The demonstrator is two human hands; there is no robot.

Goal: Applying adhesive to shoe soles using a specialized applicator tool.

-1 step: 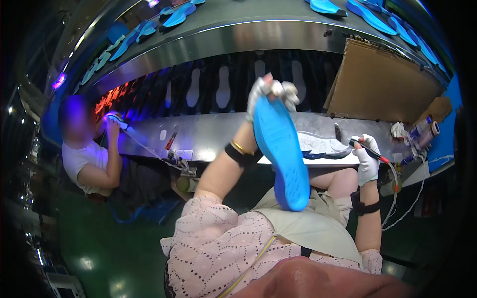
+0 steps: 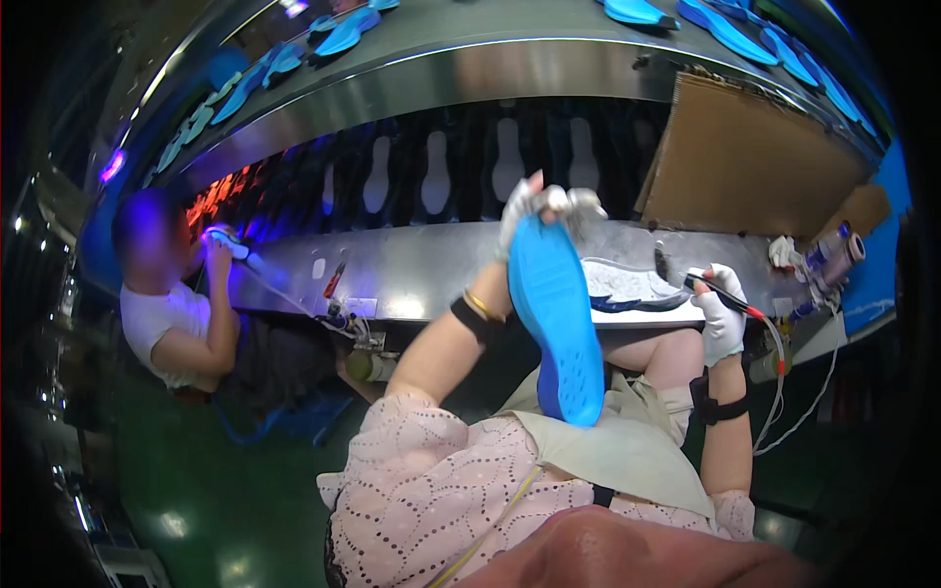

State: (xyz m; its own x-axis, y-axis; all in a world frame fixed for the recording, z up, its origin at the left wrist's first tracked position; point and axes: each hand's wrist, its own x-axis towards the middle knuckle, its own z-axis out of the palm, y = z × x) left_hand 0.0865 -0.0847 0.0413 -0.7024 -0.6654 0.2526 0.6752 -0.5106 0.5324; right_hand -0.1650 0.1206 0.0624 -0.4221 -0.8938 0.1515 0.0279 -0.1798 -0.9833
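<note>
Blue sole (image 2: pixel 559 318) has dipped slightly toward you, your left hand (image 2: pixel 551 211) curled over its far end; your right hand (image 2: pixel 723 316) pinches a brush (image 2: pixel 729 298), so neither is free

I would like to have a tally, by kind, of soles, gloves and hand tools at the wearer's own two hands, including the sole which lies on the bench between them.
Blue sole: 1, in the left hand
White sole: 1, on the bench
White gloves: 2, one per hand
Hand tool: 1, in the right hand
Total: 5
</note>
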